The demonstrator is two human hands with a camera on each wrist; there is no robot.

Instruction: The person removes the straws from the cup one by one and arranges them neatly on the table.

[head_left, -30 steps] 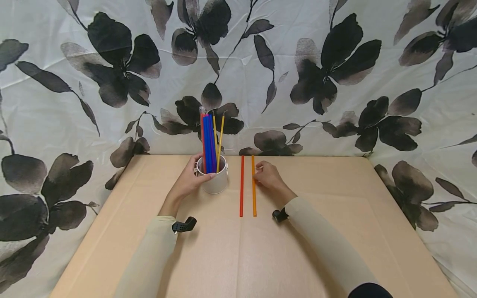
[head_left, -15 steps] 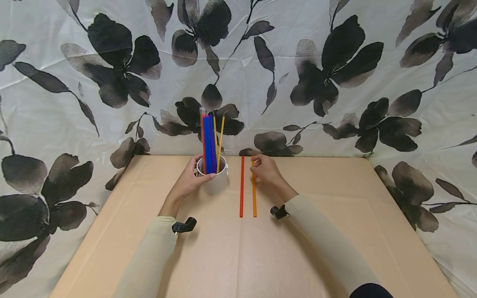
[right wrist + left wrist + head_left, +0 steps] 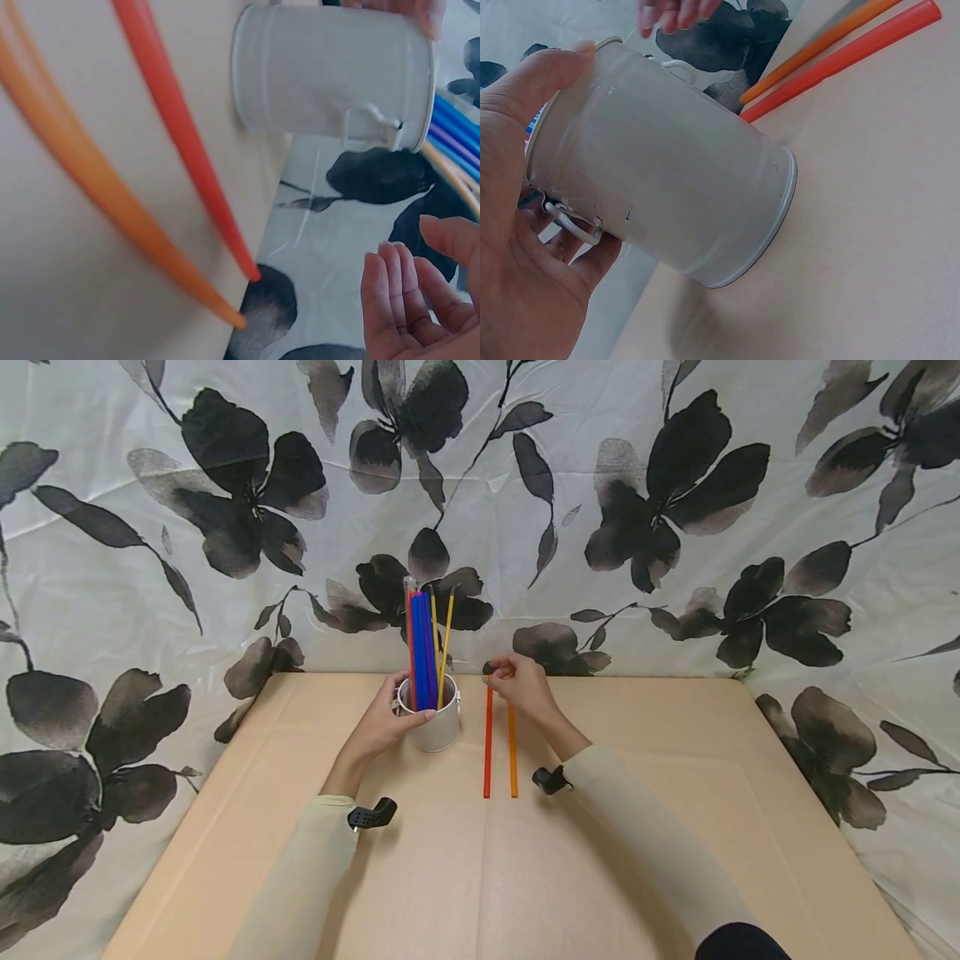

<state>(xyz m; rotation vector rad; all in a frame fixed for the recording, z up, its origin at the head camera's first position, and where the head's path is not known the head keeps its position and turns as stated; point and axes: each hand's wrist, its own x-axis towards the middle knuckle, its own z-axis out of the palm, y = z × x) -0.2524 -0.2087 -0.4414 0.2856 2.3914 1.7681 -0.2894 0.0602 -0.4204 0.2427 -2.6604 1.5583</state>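
My left hand [image 3: 382, 720] grips a small white metal pail [image 3: 435, 735] near its rim, thumb on the near side and fingers round the far side. Upright in the pail stands a bunch of straws [image 3: 424, 647], mostly blue, with some yellow, red and clear. To the pail's right a red straw [image 3: 487, 752] and an orange straw [image 3: 513, 760] lie side by side on the table. Above their far ends hovers my right hand [image 3: 525, 689], its fingers loosely bent. In the right wrist view that hand [image 3: 420, 300] holds nothing and is apart from the straws.
The light wood-coloured table [image 3: 450, 877] ends just behind the pail and the two straws. A white cloth [image 3: 480, 510] with dark flower prints hangs behind and around it. Both wrists wear black bands with devices.
My right hand has moved from beside the orange straw, up and to the left, over the far ends of both straws. The left hand and pail have stayed in place.
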